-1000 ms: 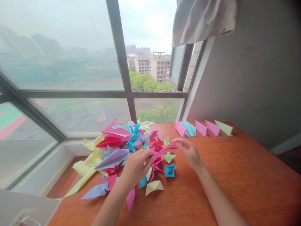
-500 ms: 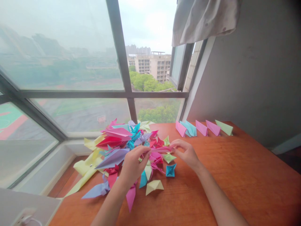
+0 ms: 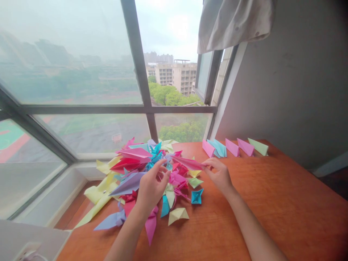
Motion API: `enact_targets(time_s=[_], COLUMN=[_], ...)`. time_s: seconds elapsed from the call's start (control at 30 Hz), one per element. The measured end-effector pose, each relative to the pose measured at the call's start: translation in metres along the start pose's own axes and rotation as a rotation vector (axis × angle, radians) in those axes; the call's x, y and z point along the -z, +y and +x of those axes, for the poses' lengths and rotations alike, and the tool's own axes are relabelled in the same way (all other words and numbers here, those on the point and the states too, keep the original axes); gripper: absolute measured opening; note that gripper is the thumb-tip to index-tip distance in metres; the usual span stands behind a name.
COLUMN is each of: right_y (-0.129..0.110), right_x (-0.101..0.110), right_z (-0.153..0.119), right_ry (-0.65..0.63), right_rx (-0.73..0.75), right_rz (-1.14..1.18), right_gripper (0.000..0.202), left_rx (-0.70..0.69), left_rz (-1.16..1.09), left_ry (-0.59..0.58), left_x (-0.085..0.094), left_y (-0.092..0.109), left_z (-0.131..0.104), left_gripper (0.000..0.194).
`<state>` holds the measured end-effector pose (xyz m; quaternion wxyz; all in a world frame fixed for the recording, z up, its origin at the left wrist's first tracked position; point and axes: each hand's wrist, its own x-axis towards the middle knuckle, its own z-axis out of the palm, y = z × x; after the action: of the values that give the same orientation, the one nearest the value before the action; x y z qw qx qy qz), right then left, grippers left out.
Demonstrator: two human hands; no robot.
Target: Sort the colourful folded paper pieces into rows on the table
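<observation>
Between the thumb and fingers of my right hand (image 3: 219,174) is one end of a pink folded paper plane (image 3: 189,163), its other end pointing left over the pile. My left hand (image 3: 153,185) is just left of it, fingers curled and thumb apart from them, holding nothing that shows. Beneath and around both hands lies a heap of folded paper, with a purple plane (image 3: 129,184), a pink plane (image 3: 137,154) and yellow pieces (image 3: 102,190). A small blue folded piece (image 3: 197,196) and a pale yellow one (image 3: 178,215) lie at its right front.
Along the back right of the wooden table (image 3: 258,203) stands a row of several folded planes, from a pink one (image 3: 208,148) to a green one (image 3: 258,146). Windows rise behind the table. A cloth (image 3: 233,25) hangs at the top right.
My left hand has let go of the pink plane and moved slightly left and down. The plane's left end has risen, while my right hand still holds the other end.
</observation>
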<state>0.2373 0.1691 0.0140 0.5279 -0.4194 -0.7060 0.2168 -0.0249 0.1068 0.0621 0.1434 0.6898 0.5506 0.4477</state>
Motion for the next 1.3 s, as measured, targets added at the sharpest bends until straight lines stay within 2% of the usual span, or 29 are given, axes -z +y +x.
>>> enact_targets(time_s=[0.17,0.3,0.5,0.57,0.63,0.73,0.9,1.1,1.3], right_y=[0.012,0.025,0.049,0.061,0.074,0.092,0.112,0.124,0.124], right_x=[0.012,0.029,0.068,0.082,0.094,0.102,0.096,0.088,0.09], right_z=[0.001,0.003,0.006,0.009,0.012,0.019,0.029,0.034,0.017], right_ry=[0.128,0.283,0.525,0.57,0.576,0.506,0.423,0.4,0.435], right_rx=[-0.059,-0.19,-0.32,-0.351,-0.39,-0.466,-0.517,-0.54,-0.509], right_rz=[-0.171,-0.26,-0.419,-0.511,-0.616,-0.758,-0.804,-0.795,-0.773], right_gripper=[0.023,0.033,0.039,0.038,0.036,0.031,0.028,0.029,0.032], left_rx=[-0.063,-0.097,-0.133,-0.144,-0.16,-0.185,-0.207,-0.224,-0.235], left_rz=[0.027,0.044,0.055,0.076,0.1,0.127,0.134,0.138,0.138], left_ry=[-0.037,-0.059,-0.069,-0.077,-0.085,-0.089,-0.1,-0.108,-0.122], left_x=[-0.002,-0.006,-0.008,-0.007,-0.007,-0.006,-0.005,-0.007,-0.005], left_y=[-0.002,-0.008,-0.007,-0.004,-0.002,0.001,0.001,0.0,0.003], left_z=[-0.003,-0.005,-0.006,-0.006,-0.006,-0.006,-0.006,-0.007,-0.007], left_gripper=[0.027,0.027,0.026,0.025,0.025,0.025,0.025,0.025,0.024])
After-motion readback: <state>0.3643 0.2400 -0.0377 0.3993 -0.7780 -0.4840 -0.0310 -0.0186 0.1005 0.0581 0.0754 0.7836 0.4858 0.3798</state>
